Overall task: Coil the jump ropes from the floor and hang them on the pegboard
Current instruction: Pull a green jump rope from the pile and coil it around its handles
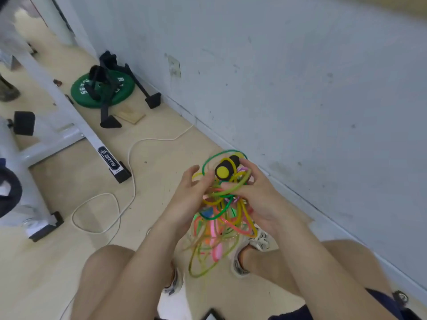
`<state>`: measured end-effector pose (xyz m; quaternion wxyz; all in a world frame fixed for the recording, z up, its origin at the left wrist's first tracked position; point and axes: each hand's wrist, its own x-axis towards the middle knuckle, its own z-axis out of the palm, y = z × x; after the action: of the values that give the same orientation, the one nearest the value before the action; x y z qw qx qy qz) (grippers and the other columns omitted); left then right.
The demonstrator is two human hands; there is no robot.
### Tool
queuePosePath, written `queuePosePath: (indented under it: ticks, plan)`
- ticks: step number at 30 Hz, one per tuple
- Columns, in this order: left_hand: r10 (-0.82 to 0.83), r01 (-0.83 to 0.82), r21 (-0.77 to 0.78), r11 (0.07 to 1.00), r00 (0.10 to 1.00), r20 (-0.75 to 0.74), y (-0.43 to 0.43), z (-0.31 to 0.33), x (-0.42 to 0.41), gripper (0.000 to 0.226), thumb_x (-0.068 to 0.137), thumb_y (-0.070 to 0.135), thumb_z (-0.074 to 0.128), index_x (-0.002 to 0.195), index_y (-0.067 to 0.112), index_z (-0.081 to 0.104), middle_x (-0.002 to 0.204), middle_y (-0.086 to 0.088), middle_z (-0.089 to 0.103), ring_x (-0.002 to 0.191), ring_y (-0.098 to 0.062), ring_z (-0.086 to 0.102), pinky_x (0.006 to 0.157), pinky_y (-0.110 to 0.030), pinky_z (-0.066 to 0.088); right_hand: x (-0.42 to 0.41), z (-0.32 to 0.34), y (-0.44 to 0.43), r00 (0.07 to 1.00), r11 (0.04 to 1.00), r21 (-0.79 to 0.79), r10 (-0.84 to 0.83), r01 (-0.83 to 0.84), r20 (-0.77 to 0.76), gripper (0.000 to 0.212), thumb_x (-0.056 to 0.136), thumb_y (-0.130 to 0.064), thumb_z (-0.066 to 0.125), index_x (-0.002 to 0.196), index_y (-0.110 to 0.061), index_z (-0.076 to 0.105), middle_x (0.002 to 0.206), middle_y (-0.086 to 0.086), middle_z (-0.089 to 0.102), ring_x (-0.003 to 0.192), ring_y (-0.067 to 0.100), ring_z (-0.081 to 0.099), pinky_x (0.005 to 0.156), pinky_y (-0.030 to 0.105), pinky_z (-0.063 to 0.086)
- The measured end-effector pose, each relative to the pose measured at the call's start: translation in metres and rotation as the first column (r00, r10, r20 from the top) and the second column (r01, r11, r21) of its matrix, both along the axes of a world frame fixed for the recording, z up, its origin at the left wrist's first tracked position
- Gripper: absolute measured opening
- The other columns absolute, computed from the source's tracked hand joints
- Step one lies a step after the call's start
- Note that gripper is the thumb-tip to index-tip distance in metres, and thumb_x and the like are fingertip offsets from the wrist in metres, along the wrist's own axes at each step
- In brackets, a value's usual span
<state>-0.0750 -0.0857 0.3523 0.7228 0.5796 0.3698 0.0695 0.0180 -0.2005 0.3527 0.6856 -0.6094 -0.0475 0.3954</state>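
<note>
A tangled bundle of jump ropes (219, 225) in yellow, green, pink and orange hangs between my hands above the floor, in front of my knees. A black foam handle with a yellow end cap (226, 169) sticks up at the top of the bundle. My right hand (256, 197) grips the ropes and touches the handle from the right. My left hand (194, 192) holds the bundle from the left, fingers curled into the cords. Loose loops dangle down to my shoes. No pegboard is in view.
A grey wall (300, 88) runs along the right. A white cable (129, 172) snakes over the beige floor. A white equipment frame (76, 125) stands at the left, with a green weight plate (101, 91) and black stands behind it.
</note>
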Motion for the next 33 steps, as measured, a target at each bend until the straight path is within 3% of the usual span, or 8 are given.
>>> queuePosePath:
  ticks: [6,11,15,18,22,27,31,33]
  plan:
    - [-0.197,0.209,0.091,0.974,0.973,-0.12,0.003,-0.018,-0.018,0.024,0.095,0.029,0.058,0.114,0.016,0.06,0.077,-0.003,0.065,0.061,-0.012,0.055,0.054,-0.016,0.047,-0.004,-0.006,-0.004,0.953,0.981,-0.177,-0.027,0.084,0.302,0.067,0.073,-0.02,0.082,0.13,-0.034,0.049,0.106,0.0,0.069,0.088,0.014,0.069,0.074,0.029,0.055]
    - [-0.321,0.333,0.205,0.92,0.943,-0.093,0.006,0.006,-0.016,0.05,0.084,0.05,0.054,0.074,0.005,0.072,0.052,0.0,0.041,0.049,-0.008,0.035,0.049,-0.017,0.032,0.014,-0.015,-0.008,0.77,0.909,-0.245,-0.117,0.338,0.628,0.018,0.077,-0.031,0.078,0.088,-0.031,0.064,0.076,-0.009,0.066,0.073,0.01,0.064,0.072,0.028,0.05]
    - [-0.184,0.147,0.469,0.871,0.982,0.033,0.028,0.035,-0.025,0.042,0.067,0.038,0.075,0.065,-0.003,0.065,0.051,-0.001,0.038,0.047,-0.005,0.03,0.043,-0.012,0.024,0.032,-0.025,-0.026,0.607,0.848,-0.306,-0.023,0.433,0.795,0.006,0.088,-0.025,0.066,0.083,-0.025,0.065,0.078,-0.004,0.065,0.079,0.018,0.063,0.068,0.021,0.042]
    - [-0.056,-0.015,0.58,0.814,0.993,0.104,0.045,0.051,-0.025,0.045,0.082,0.031,0.072,0.06,-0.002,0.052,0.047,0.006,0.029,0.045,-0.005,0.025,0.042,-0.016,0.02,0.058,-0.024,-0.042,0.657,0.765,-0.535,0.201,0.358,0.727,0.017,0.093,-0.023,0.061,0.107,-0.017,0.067,0.099,0.007,0.062,0.094,0.025,0.059,0.073,0.023,0.033]
    - [-0.002,-0.133,0.425,0.895,0.953,0.302,0.035,0.07,-0.007,0.051,0.081,0.047,0.068,0.06,0.007,0.044,0.061,-0.012,0.035,0.06,-0.023,0.034,0.061,-0.033,0.027,0.059,-0.003,-0.041,0.657,0.747,-0.652,0.43,0.127,0.62,0.056,0.09,-0.021,0.064,0.141,-0.028,0.044,0.132,0.01,0.043,0.119,0.023,0.049,0.097,0.026,0.036]
    - [0.036,-0.055,0.019,0.998,0.843,0.537,0.012,0.106,0.015,0.036,0.085,0.026,0.063,0.055,0.022,0.043,0.052,-0.001,0.031,0.054,-0.025,0.017,0.061,-0.044,0.013,0.012,0.022,-0.003,0.753,0.815,-0.171,0.577,-0.553,0.315,0.075,0.078,-0.014,0.082,0.139,-0.038,0.046,0.137,-0.02,0.054,0.128,-0.005,0.046,0.105,0.026,0.04]
    - [0.163,-0.142,-0.084,0.986,0.771,0.615,0.02,0.133,0.026,0.044,0.093,0.029,0.059,0.066,0.022,0.024,0.058,-0.002,0.019,0.059,-0.022,0.015,0.058,-0.036,0.02,-0.019,-0.015,0.033,0.785,0.869,-0.298,0.488,-0.395,0.381,0.023,0.081,-0.017,0.079,0.095,-0.031,0.066,0.076,-0.023,0.069,0.073,-0.012,0.061,0.072,0.009,0.046]
    - [0.177,-0.195,-0.043,0.98,0.748,0.639,0.034,0.142,0.024,0.052,0.089,0.039,0.061,0.073,0.019,0.017,0.062,-0.006,0.017,0.063,-0.026,0.013,0.063,-0.041,0.022,-0.014,-0.032,0.035,0.781,0.874,-0.396,0.448,-0.281,0.436,0.014,0.081,-0.028,0.077,0.083,-0.033,0.064,0.075,-0.014,0.066,0.075,0.003,0.062,0.076,0.023,0.05]
